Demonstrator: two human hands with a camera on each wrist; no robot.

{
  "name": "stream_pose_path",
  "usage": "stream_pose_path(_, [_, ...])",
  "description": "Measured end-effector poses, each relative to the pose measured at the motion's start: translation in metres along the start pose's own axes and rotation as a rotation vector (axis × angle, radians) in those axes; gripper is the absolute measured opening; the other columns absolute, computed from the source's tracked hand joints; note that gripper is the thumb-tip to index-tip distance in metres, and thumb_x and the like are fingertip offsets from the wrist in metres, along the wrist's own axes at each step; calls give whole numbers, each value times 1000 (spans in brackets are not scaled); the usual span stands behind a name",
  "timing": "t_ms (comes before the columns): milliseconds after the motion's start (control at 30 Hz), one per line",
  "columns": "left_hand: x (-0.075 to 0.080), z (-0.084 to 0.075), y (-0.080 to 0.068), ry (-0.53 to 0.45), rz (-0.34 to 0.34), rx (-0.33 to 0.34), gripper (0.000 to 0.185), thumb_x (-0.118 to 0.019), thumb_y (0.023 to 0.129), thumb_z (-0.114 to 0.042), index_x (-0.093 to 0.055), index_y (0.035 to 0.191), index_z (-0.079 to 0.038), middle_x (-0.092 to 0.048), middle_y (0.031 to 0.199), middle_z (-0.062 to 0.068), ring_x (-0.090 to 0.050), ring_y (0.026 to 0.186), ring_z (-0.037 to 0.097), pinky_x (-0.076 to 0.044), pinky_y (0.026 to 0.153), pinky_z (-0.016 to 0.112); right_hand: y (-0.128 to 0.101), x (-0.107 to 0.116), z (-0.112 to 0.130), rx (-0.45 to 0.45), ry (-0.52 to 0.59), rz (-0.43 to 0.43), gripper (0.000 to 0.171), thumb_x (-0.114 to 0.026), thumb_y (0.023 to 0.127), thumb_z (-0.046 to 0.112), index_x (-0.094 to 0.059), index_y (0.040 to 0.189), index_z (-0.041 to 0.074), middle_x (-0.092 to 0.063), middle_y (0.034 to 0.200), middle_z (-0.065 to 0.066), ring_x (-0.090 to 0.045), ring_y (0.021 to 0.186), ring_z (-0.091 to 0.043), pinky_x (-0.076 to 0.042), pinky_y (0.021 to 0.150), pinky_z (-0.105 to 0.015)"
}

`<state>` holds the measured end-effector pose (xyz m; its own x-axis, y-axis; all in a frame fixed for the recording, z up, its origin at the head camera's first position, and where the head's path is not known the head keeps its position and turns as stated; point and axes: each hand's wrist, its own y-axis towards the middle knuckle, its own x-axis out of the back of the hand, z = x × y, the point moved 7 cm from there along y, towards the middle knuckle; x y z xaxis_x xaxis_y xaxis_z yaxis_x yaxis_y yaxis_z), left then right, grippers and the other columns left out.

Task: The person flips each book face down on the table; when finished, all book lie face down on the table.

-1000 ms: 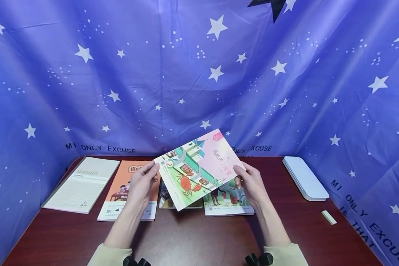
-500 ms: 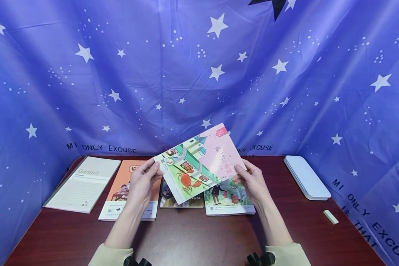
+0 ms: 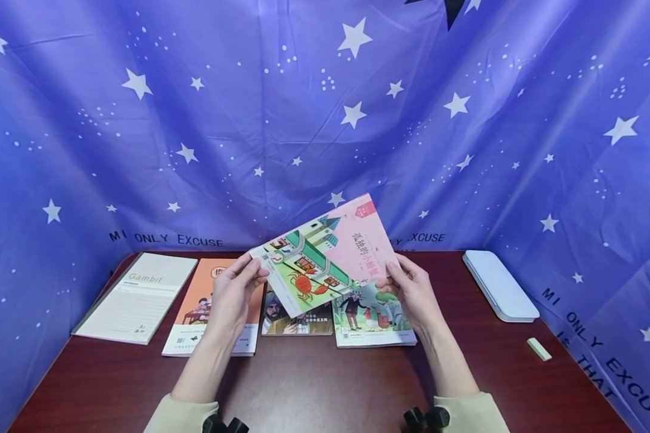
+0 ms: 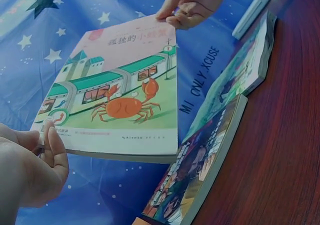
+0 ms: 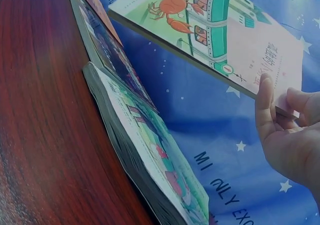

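1. Above the far half of the table (image 3: 325, 379), a crab book (image 3: 325, 255) is held clear of the surface, tilted, with its cover toward the head camera. Its pink upper end points to the right and rises past the surface's far edge, against a starry blue curtain (image 3: 303, 120).
2. The left hand (image 3: 240, 294) pinches the book's leftmost corner, at the pale bottom strip of the cover.
3. The right hand (image 3: 411, 291) pinches the diagonally opposite corner, at the pink end near the title.
4. Near the surface's far left corner, along the left edge, lies a cream notebook (image 3: 135, 300) marked "Gambit".
5. Next to it, toward the middle, lies an orange book (image 3: 192, 304), partly hidden by the left hand and forearm (image 3: 213, 355).
6. Below the held book, toward the far edge, a dark book (image 3: 281, 319) lies just beside a green illustrated book (image 3: 376, 322); both are partly covered from the head view.
7. At the far right corner lies a pale case (image 3: 501, 285), and nearer along the right edge a small whitish block (image 3: 538, 349).
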<state>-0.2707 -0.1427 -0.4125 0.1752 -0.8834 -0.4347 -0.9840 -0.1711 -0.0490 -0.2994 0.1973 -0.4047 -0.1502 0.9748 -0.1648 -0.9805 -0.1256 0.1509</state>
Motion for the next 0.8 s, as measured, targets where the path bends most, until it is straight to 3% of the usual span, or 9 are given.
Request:
stream_pose_path(467, [-1, -5, 0, -14, -2, -21, 45, -55, 106, -9, -50, 150, -2, -70, 91, -8, -68, 85, 0, -58, 92, 15, -1, -5, 3, 45, 24, 69, 45, -43, 111, 30, -49, 144, 0, -75, 110, -2, -75, 85, -11, -64, 79, -25])
stream_pose_path(800, [-2, -5, 0, -22, 10, -40, 45, -55, 105, -7, -50, 149, 0, -75, 91, -11, -71, 87, 0, -57, 96, 17, -1, -5, 4, 30, 90, 34, 37, -41, 112, 32, -58, 133, 8, -76, 112, -3, -77, 94, -14, -64, 88, -30])
